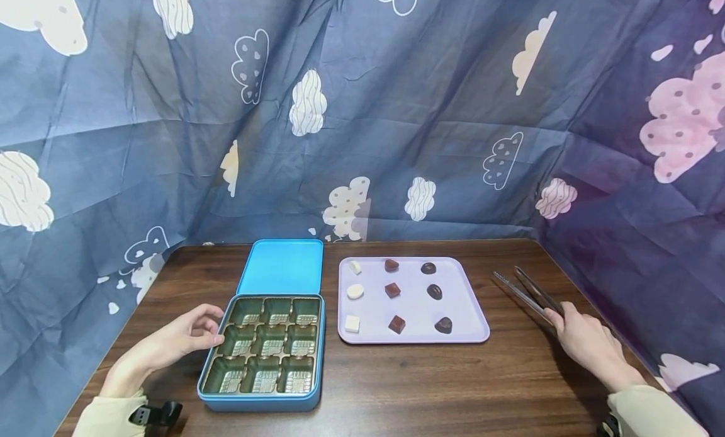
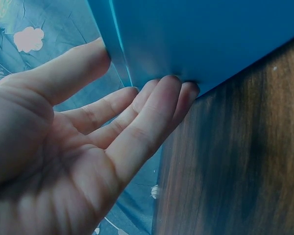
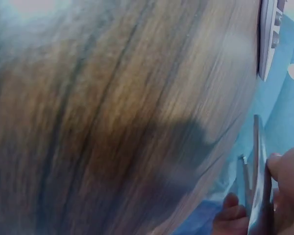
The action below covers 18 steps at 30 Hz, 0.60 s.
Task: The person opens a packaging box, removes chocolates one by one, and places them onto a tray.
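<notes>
A blue tin box (image 1: pixel 262 404) holds a gold tray insert (image 1: pixel 263 359) with several square compartments, and no chocolates are in them. My left hand (image 1: pixel 187 333) is at the box's left side. In the left wrist view, its nearly straight fingers (image 2: pixel 152 112) touch the blue wall, and the thumb rests against the rim. Over at the right, my right hand (image 1: pixel 589 339) grips metal tongs (image 1: pixel 529 296) above the table. The tongs' tips are apart, point toward the back and hold nothing. Part of the tongs (image 3: pixel 257 196) also appears between thumb and fingers in the right wrist view.
A lilac tray (image 1: pixel 413 336) at centre carries white chocolates (image 1: pixel 355 291), reddish-brown chocolates (image 1: pixel 393 290) and dark chocolates (image 1: pixel 434 291) in three columns. The box's blue lid (image 1: pixel 286 266) lies behind it. A cloud-patterned curtain (image 1: pixel 362 109) surrounds the wooden table (image 1: pixel 396 386).
</notes>
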Each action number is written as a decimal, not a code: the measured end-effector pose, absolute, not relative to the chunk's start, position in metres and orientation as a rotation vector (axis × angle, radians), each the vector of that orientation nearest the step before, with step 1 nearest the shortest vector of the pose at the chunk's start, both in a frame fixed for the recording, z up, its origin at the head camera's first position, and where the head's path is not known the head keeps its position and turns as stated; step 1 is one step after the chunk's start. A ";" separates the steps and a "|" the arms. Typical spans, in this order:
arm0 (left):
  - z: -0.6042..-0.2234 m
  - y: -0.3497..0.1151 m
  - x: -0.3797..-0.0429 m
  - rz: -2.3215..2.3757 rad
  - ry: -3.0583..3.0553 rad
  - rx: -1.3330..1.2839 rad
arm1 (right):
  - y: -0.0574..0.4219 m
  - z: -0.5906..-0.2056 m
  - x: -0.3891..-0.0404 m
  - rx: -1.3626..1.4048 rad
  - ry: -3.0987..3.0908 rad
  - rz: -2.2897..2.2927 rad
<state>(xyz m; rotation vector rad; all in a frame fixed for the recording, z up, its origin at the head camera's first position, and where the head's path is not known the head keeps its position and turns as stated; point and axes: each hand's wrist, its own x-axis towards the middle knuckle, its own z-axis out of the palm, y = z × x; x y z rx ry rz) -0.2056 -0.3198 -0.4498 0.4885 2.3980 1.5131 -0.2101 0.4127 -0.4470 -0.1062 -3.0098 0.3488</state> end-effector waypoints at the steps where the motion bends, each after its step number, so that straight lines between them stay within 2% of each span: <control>1: -0.450 -0.320 -0.206 1.512 2.398 0.486 | 0.412 -0.446 -0.210 -0.107 -3.037 0.353; 9: -0.450 -0.320 -0.206 1.510 2.388 0.479 | 0.407 -0.445 -0.210 -0.029 -3.240 0.387; 18: -0.450 -0.319 -0.206 1.510 2.377 0.492 | 0.398 -0.448 -0.212 -0.011 -3.219 0.132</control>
